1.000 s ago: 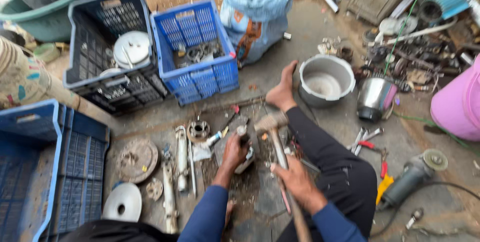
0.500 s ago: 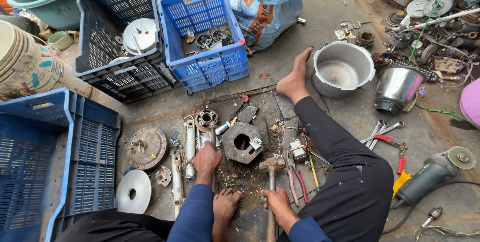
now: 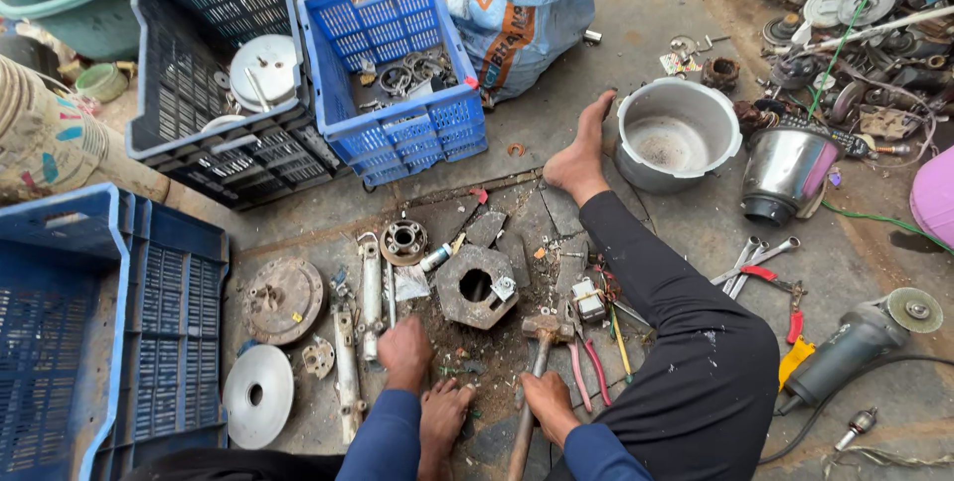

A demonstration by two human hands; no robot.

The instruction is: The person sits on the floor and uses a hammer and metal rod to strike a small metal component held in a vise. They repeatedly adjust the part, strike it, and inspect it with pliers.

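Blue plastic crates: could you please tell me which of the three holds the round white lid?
The dark navy crate at the top left holds the round white lid. The brighter blue crate beside it holds metal rings, and the large one lies lower left.

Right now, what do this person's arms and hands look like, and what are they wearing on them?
Both arms wear long blue sleeves reaching the wrists. The left hand and right hand are bare: no gloves, and no rings or watch that I can see.
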